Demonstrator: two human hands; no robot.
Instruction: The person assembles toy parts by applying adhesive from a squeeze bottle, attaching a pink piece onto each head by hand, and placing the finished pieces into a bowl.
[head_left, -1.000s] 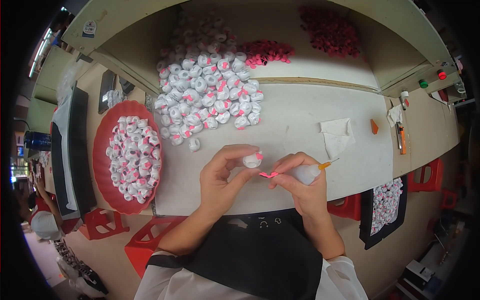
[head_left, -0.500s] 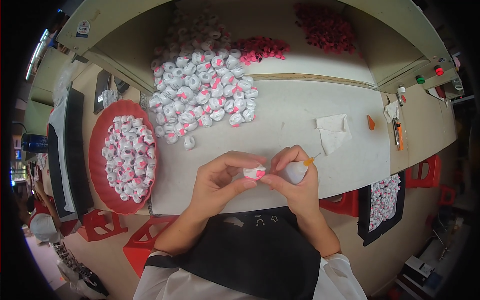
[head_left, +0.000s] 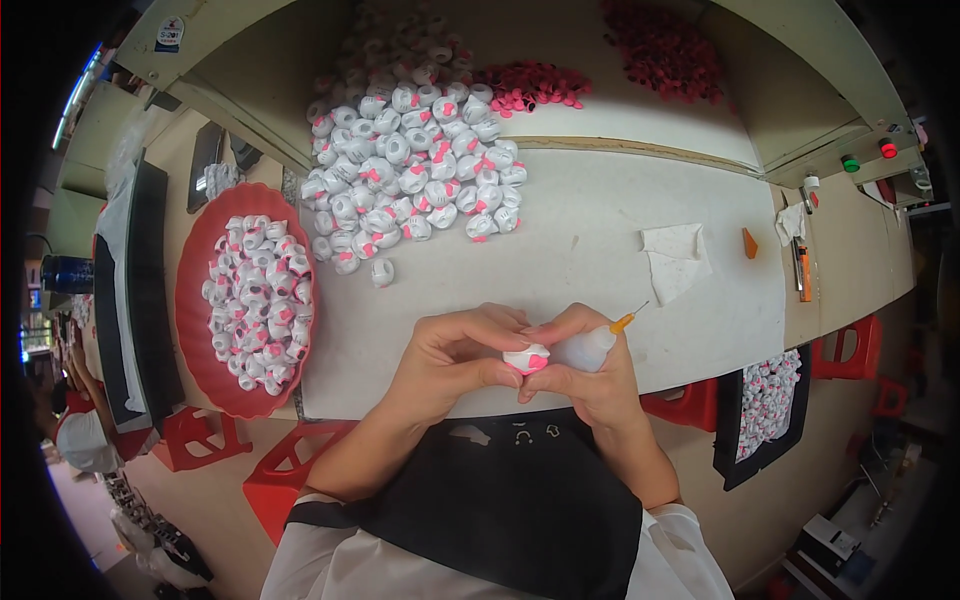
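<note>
Here, in the head view, a person at a pale table [head_left: 600,250] brings both hands together just above its near edge. The left hand [head_left: 450,355] is closed around a small white ring with a pink patch [head_left: 527,358], pinching it between thumb and fingertips. The right hand [head_left: 590,375] touches the same ring and is wrapped around a small squeeze bottle [head_left: 585,350] whose orange nozzle and thin needle tip [head_left: 628,318] point up and to the right, away from the ring. What is in the bottle cannot be told from this angle.

A big heap of the same white-and-pink rings [head_left: 415,170] lies on the far left part of the table, with one stray ring [head_left: 382,272] lying just apart from it. Loose pink pieces [head_left: 530,85] sit beyond the heap. To the left, a red tray [head_left: 195,310] holds more of the rings. A folded white cloth [head_left: 675,260] and a small orange cone [head_left: 749,242] rest to the right, well apart from the hands.
</note>
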